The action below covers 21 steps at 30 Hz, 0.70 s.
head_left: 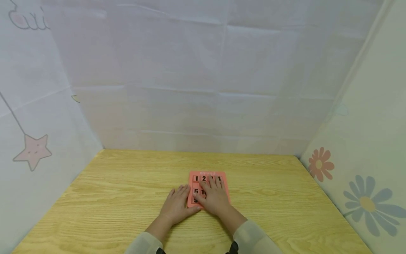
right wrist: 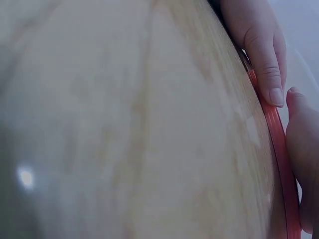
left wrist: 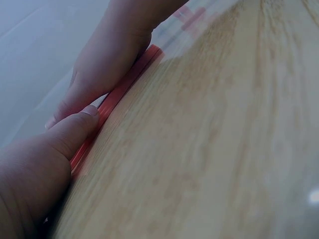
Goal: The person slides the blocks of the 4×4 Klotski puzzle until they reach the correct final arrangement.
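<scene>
A pink-red number sliding puzzle (head_left: 194,173) lies flat on the table, with black digits on its tiles. My right hand (head_left: 215,198) rests over its right side, fingers spread and extended across the tiles, hiding several of them. Along the left edge lie the straight fingers of my left hand (head_left: 176,206), while its thumb reaches along the near edge. In the left wrist view, the left thumb (left wrist: 75,132) touches the red side of the puzzle (left wrist: 122,88). The right wrist view shows the right hand (right wrist: 304,139) beside that same edge.
The wood-grain table (head_left: 127,183) extends around the puzzle on all sides. Pale cloth walls (head_left: 190,116) rise at the back, left and right, printed with a star (head_left: 32,151) and flowers (head_left: 368,204).
</scene>
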Available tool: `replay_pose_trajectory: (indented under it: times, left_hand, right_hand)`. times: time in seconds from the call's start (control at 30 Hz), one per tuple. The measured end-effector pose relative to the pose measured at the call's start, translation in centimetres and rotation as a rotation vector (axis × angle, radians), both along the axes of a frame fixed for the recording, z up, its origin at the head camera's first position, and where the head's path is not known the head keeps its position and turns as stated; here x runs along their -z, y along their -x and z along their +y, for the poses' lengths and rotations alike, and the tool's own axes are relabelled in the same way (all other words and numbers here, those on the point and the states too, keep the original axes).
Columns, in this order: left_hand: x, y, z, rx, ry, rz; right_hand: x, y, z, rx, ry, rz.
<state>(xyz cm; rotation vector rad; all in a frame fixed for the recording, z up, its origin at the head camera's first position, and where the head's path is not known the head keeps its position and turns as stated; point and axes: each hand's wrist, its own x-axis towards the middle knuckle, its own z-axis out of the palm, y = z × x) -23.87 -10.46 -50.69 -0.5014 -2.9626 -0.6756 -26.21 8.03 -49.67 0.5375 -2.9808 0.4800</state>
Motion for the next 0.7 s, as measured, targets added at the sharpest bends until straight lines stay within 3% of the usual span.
replay_pose_trajectory:
  times: [0.7]
  left_hand:
    - [0.1,0.0,0.2,-0.021,0.020,0.019]
  right_hand:
    - [-0.3,-2.1,0.7,-0.054,0.032,0.025]
